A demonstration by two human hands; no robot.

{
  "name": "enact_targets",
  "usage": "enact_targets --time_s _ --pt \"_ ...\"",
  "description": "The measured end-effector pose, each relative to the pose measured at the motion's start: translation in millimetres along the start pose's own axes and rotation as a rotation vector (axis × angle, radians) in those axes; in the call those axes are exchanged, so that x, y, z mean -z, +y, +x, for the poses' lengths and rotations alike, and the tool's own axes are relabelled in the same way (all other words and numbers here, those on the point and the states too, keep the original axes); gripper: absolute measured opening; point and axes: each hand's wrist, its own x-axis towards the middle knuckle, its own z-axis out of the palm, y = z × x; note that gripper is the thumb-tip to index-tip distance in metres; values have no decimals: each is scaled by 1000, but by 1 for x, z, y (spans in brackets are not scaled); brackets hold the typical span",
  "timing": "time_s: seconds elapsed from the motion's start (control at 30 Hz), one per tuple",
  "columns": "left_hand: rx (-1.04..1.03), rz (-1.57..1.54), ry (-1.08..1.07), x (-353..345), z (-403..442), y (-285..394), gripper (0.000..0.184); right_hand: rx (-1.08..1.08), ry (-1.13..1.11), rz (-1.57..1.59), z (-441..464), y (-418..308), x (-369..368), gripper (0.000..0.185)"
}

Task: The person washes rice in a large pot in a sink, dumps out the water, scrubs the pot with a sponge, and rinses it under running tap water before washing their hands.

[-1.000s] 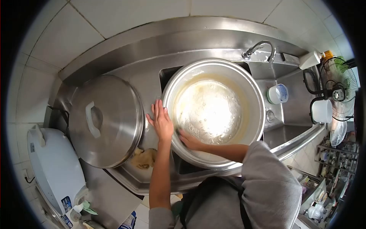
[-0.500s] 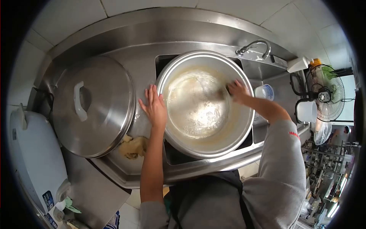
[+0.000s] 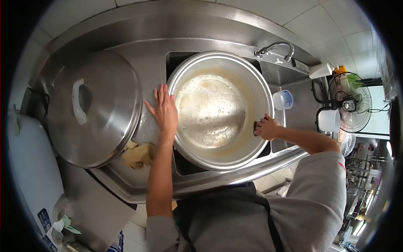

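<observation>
The pot [image 3: 255, 94] sits over the sink [image 3: 183, 163]. Left grip [image 3: 166, 114]: released, spread against the pot's rim. Right grip [image 3: 268, 128]: clenched on a dark pad [image 3: 255, 128] at the inner wall. Work appears partway: base wet, yellowish film [image 3: 230, 75] left.

Can't really make out the dark object [image 3: 255, 128] under the right hand [image 3: 268, 127], it's mostly covered. The palm of the left hand [image 3: 166, 112] is out of sight too. Big metal pot [image 3: 212, 111] blocks most of the sink basin [image 3: 177, 57] below it. Red lettering [image 3: 341, 166] on the sleeve [image 3: 317, 185] is too tiny to read, and the bottom edge chops off a blue packet [image 3: 116, 243].
</observation>
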Motion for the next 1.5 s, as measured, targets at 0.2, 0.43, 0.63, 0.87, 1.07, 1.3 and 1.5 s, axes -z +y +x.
enact_targets --time_s 0.2,0.43,0.63,0.87,1.07,1.3,1.5 --pt "-45 -10 -22 -5 0 -7 38 -215 535 -754 88 82 76 49" --pt "21 -16 -17 0 0 -3 39 -257 662 -546 94 73 39 41" --pt "31 28 5 -3 2 1 37 120 540 504 -22 -97 -43 24" --pt "-22 43 1 -7 0 -4 38 -127 902 -288 9 75 5 30" --pt "-22 89 -16 -10 -2 -2 38 -351 339 289 53 -20 -57 40" --pt "-164 -82 62 -10 -1 -16 31 580 428 1520 95 -236 58 49" --pt "-200 -263 -70 -15 7 -22 28 -49 311 1336 15 -201 30 39"
